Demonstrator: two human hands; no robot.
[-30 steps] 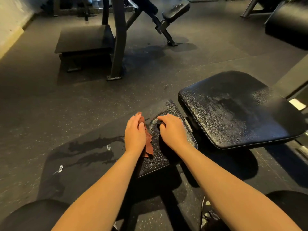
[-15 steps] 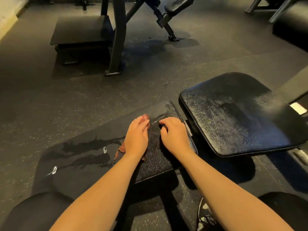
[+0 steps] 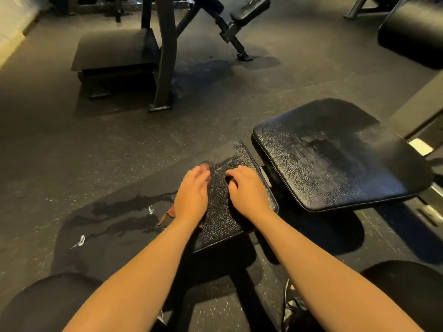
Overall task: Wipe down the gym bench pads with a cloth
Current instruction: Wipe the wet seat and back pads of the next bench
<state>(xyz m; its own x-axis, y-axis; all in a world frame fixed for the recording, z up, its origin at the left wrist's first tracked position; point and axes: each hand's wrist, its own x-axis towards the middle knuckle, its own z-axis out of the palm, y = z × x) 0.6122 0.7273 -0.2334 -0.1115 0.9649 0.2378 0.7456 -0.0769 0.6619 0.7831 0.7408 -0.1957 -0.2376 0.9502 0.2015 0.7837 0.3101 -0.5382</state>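
Note:
A small black bench pad [image 3: 225, 212] sits in front of me, with a larger black pad [image 3: 335, 159] just to its right showing streaky wet marks. My left hand [image 3: 191, 195] lies flat on a reddish-brown cloth [image 3: 167, 214] and presses it on the small pad's left edge. Most of the cloth is hidden under the palm; one corner hangs off the left side. My right hand [image 3: 247, 188] rests on the same pad's right half, fingers bent with their tips on the surface, holding nothing.
Dark wet patches [image 3: 124, 212] spread over the rubber floor left of the pad. A machine frame with a flat platform [image 3: 115, 49] and another angled bench [image 3: 249, 8] stand farther off. My knees [image 3: 48, 303] flank the bench frame at the bottom.
My left hand has slid the cloth leftward across the small pad to its left edge, so a corner now hangs over the side. My right hand has stayed in place.

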